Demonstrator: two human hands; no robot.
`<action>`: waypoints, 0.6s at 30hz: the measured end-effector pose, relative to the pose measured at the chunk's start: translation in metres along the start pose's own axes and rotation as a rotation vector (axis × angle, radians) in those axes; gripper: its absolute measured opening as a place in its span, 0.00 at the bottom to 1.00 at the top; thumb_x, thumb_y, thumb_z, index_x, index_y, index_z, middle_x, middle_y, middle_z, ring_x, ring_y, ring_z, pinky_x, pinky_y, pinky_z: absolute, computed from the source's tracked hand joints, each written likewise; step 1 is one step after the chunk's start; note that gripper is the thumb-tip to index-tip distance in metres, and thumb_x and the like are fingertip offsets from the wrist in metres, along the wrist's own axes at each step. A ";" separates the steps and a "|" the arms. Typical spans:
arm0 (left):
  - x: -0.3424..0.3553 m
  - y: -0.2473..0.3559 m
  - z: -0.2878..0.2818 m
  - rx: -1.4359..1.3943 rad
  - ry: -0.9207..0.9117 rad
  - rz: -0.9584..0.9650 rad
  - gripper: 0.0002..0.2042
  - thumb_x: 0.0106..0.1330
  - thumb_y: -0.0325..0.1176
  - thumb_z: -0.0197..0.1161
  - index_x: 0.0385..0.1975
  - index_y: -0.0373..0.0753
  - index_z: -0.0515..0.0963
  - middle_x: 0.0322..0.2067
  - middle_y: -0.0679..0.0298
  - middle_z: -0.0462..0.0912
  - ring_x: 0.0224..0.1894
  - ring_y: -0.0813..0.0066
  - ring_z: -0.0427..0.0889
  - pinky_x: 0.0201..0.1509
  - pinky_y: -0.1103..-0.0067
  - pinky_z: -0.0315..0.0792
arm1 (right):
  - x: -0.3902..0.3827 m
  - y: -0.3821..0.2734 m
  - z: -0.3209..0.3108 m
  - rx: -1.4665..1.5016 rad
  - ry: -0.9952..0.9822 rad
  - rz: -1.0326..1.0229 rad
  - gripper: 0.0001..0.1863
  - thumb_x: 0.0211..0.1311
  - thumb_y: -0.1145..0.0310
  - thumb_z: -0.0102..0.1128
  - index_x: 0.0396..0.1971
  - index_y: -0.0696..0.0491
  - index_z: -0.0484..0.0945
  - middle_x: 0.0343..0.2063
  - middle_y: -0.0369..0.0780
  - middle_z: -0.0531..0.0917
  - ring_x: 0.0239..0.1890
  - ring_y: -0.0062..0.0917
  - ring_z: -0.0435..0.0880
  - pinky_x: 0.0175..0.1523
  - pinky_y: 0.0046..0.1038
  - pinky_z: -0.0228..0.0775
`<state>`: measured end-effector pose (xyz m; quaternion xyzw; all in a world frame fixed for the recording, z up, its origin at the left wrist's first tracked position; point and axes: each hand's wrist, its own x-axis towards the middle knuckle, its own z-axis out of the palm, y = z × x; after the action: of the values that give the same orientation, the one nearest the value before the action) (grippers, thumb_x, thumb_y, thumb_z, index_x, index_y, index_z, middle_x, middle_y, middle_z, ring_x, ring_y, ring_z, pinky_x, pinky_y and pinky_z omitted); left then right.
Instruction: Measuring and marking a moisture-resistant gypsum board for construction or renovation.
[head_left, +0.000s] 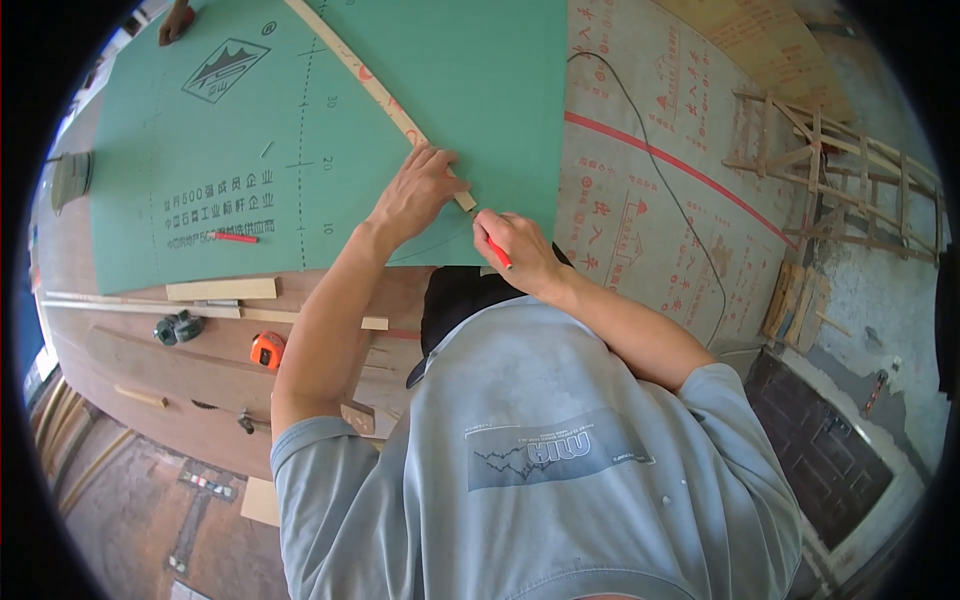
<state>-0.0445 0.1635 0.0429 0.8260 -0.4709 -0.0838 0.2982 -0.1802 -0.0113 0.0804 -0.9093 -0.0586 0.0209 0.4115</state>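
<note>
Left hand (418, 190) at frame centre, fingers spread and pressed flat on lower end of thin wooden strip (375, 88); strip runs diagonally from top centre across green board (200, 150); right hand (515, 250) just below strip end, fingers pinched on red pencil (499, 253), tip at board edge; strip looks light, springy, likely to slide, best pinned near marked end; second hand (176, 20) upper left on board; orange tape measure (267, 350) lower left.
</note>
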 end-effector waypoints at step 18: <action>0.095 0.097 0.116 0.283 0.752 -0.998 0.23 0.62 0.25 0.60 0.60 0.36 0.75 0.67 0.47 0.68 0.74 0.47 0.61 0.78 0.56 0.54 | 0.165 0.009 -0.124 0.217 -0.685 -0.447 0.07 0.65 0.73 0.64 0.39 0.59 0.83 0.35 0.44 0.87 0.37 0.31 0.86 0.44 0.30 0.76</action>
<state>-0.1116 -0.0001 0.0179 0.9503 0.1006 0.1458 0.2560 -0.0049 -0.0893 0.1570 -0.7660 -0.3853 0.2383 0.4560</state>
